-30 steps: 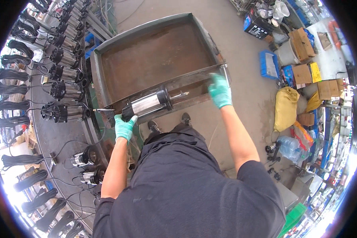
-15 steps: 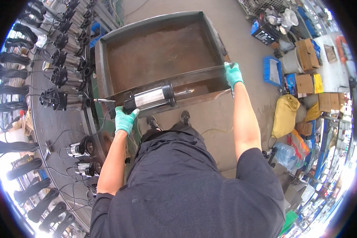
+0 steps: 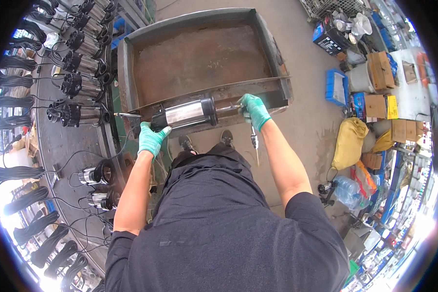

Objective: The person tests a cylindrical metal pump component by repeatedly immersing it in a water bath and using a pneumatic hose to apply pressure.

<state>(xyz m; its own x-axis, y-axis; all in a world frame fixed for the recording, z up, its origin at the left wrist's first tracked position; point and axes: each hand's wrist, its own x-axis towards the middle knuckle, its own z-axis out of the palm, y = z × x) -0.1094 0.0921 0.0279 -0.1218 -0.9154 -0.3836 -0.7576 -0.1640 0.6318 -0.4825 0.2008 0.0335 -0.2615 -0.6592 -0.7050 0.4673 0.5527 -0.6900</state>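
A silver cylindrical pump motor [image 3: 185, 112] with black ends lies along the near ledge of a rusty metal tray, tilted slightly up to the right. My left hand [image 3: 152, 139], in a green glove, grips its black left end, the thumb along the near side. Beyond the right end, my green-gloved right hand [image 3: 254, 112] is closed round a slim metal tool [image 3: 254, 140] that looks like an air blow gun. Its lower part and a pale hose hang below the fist. A thin metal piece [image 3: 228, 107] shows between fist and motor; I cannot tell which it belongs to.
The deep tray [image 3: 199, 58] has raised walls. On the left, a dark bench [image 3: 68, 151] carries several similar pumps [image 3: 80, 85] and coiled black cables [image 3: 17, 173]. To the right stand a blue crate [image 3: 336, 86], a yellow sack [image 3: 350, 141] and cardboard boxes [image 3: 380, 70].
My right hand has moved left and nearer from the tray's right edge, bringing the tool close to the motor's right end. My left hand stays on the motor, which has shifted little.
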